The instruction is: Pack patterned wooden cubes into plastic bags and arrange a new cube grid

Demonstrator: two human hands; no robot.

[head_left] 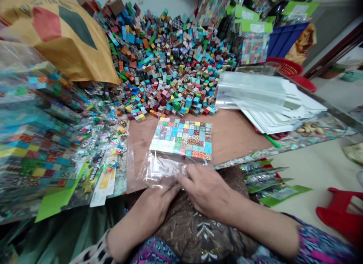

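A clear plastic bag (pixel 159 166) lies on the board at the table's near edge. Inside its far part sits a flat layer of small patterned cubes (pixel 184 137) in blue, yellow, white, red and brown. My left hand (pixel 159 198) is closed at the bag's near end, fingers pressed together on the plastic. Beside it, my right hand (pixel 202 188) pinches the same near end, its fingertips close to those of my left hand. The fingertips are partly hidden by the hands and the plastic's glare.
Behind the bag rises a large heap of loose cubes (pixel 170 67). Packed cube bags (pixel 36 154) and small packets (pixel 99 131) crowd the left, below a yellow sack (pixel 70 41). White sheets (pixel 272 112) and clear sleeves (pixel 252 88) lie at right. A red stool (pixel 337 215) stands on the floor.
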